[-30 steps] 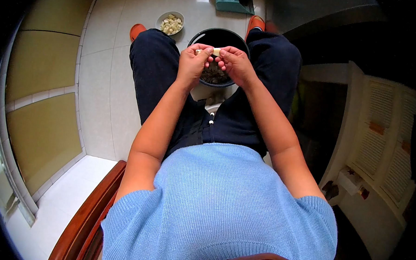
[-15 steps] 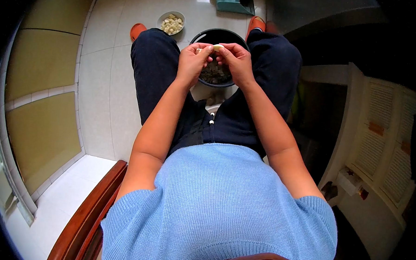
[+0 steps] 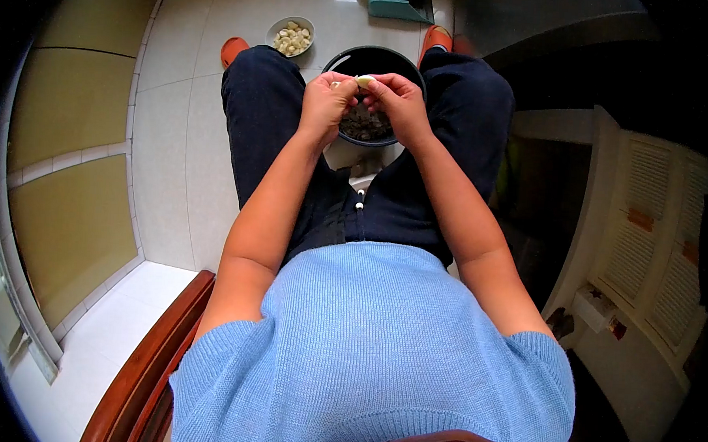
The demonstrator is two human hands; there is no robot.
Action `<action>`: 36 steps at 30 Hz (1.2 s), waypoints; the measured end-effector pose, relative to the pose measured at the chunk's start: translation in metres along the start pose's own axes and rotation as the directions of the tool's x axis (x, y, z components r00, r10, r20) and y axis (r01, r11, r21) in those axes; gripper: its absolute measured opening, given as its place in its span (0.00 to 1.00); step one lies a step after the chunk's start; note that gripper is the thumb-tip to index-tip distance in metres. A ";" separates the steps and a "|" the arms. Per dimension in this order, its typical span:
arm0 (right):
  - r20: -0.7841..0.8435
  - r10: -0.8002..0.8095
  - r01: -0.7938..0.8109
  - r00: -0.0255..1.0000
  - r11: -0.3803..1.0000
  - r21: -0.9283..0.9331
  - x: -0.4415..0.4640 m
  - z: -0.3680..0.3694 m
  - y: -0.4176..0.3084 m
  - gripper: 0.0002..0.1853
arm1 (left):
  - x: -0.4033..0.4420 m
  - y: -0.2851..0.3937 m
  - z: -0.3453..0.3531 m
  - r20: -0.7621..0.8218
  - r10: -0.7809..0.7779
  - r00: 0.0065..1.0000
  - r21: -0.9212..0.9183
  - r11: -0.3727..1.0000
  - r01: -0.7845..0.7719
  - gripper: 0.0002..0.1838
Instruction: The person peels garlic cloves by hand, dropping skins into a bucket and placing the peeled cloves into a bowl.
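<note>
Upper frame, left of centre: bowl [image 3: 279, 26], is holding pale pieces [image 3: 292, 39]. Upper centre: left hand [image 3: 323, 103], is pinching pale segment [image 3: 365, 82]; black bucket [image 3: 385, 62], is standing beneath; right hand [image 3: 405, 109], is pinching same segment. Step: seemingly working its surface; next move is probably requiring steady pinches.

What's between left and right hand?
A pale piece, held where left hand and right hand meet; head view shows it, with the bucket behind.

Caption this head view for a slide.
Left hand and right hand hold a pale piece over a black bucket.
</note>
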State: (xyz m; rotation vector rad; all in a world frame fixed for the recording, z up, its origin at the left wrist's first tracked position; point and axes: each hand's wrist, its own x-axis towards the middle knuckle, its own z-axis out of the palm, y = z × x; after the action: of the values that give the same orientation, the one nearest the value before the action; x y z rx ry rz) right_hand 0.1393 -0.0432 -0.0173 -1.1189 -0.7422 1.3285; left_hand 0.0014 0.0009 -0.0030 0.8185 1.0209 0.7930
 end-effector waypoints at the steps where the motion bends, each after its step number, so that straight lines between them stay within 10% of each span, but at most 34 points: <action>1: 0.012 0.065 -0.066 0.998 0.995 0.075 0.001 -0.001 0.001 0.10 | 0.001 -0.001 -0.001 0.000 0.000 1.000 0.000 1.000 0.000 0.05; 36: 0.111 0.244 -0.269 0.963 0.874 0.404 0.008 -0.017 0.012 0.09 | 0.006 0.004 0.002 0.230 0.007 0.973 -0.231 0.972 0.048 0.05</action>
State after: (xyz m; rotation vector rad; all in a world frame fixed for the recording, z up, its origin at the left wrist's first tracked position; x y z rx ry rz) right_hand 0.1516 -0.0403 -0.0350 -0.8531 -0.3260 1.6572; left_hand 0.0039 0.0071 -0.0015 0.6763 0.7124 0.7654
